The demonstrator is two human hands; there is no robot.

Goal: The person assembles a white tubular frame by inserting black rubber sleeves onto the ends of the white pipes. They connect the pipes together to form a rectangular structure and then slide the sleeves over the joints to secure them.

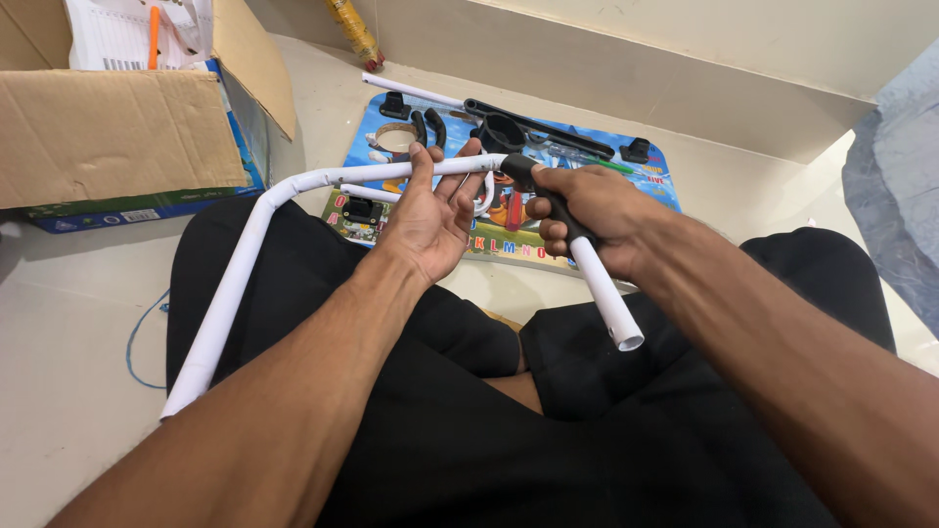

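While held over the lap, white tube [245, 259] bends in a U shape, one leg down past the left knee, top bar across both hands, other leg ending open near the right thigh. Right hand [587, 210] wrapped tight round a black sleeve [543, 191] at the tube's right bend. Left hand [430, 215] palm up, fingers spread loose, cradling the bar from below, not clenched. Just beyond, on the floor, a colourful board [587, 147] strewn with black clips [430, 122], a black bracket [509, 127] and a thin white rod [411, 90]. Further left, an open cardboard box [117, 127]. Beside the left leg, a blue wire [137, 337].
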